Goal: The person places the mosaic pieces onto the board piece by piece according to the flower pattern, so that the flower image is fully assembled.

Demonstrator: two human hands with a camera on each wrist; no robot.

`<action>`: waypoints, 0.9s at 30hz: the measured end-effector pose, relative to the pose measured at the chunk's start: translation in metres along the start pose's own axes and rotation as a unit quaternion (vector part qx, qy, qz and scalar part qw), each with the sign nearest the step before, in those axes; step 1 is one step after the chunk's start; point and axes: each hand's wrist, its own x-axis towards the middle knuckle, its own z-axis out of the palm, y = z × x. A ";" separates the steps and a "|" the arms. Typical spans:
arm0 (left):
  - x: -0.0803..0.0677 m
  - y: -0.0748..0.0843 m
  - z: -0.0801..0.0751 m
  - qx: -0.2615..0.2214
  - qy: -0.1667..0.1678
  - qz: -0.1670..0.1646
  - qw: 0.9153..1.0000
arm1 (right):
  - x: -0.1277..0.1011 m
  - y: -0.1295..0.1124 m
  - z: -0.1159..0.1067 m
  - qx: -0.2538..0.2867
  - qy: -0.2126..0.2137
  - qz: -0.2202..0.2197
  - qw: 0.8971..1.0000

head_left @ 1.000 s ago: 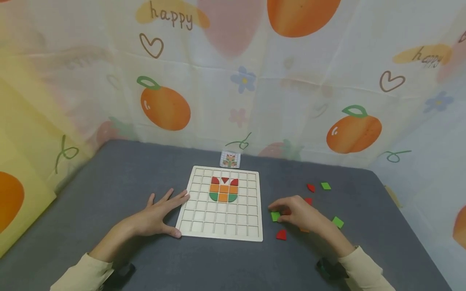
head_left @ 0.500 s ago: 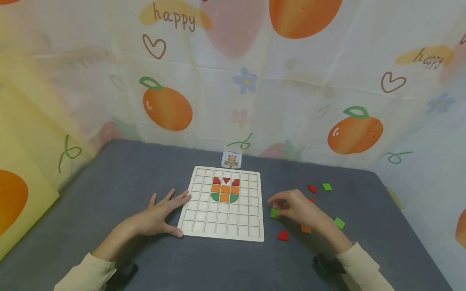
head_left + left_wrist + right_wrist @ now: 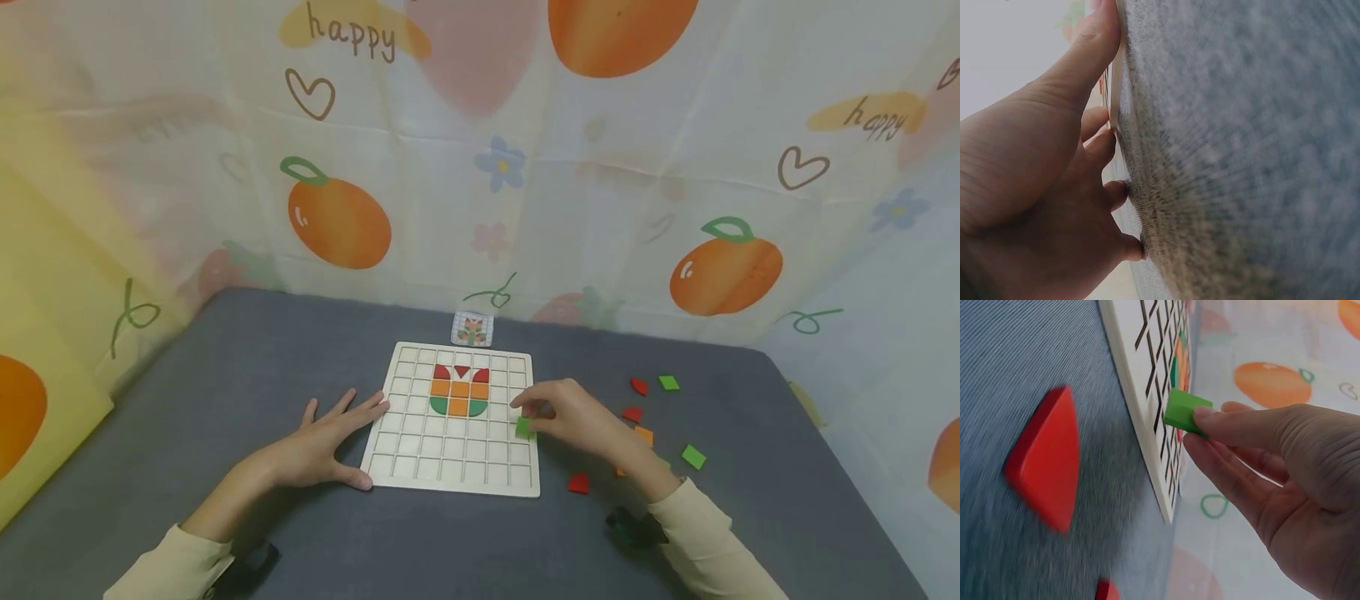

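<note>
A desk (image 3: 225,392) covered in grey cloth carries a pale wooden grid board (image 3: 454,454) near its middle. A small picture card (image 3: 472,328) lies just behind the board. Loose red, green and orange pieces (image 3: 578,483) lie scattered to the board's right.

Matt wooden grid board (image 3: 420,454), felt-like tabletop (image 3: 225,375)

Pale wooden grid board (image 3: 420,454) bearing red, orange and green pieces (image 3: 459,390); a green block (image 3: 523,427); red, orange and green loose pieces (image 3: 578,483) on the grey desk (image 3: 225,392); cream backdrop (image 3: 339,221) printed with oranges, hearts, flowers
</note>
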 end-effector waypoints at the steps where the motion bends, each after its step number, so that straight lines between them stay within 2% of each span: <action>1: 0.000 0.000 0.000 0.000 -0.001 -0.001 1.000 | 0.003 -0.001 0.002 0.000 0.000 -0.003 1.000; 15: -0.002 -0.001 0.000 0.002 0.003 0.005 1.000 | 0.035 -0.016 0.021 0.029 0.004 -0.046 0.999; 27: -0.002 0.000 0.002 0.002 0.009 0.011 1.000 | 0.054 -0.025 0.036 0.055 -0.004 -0.047 0.997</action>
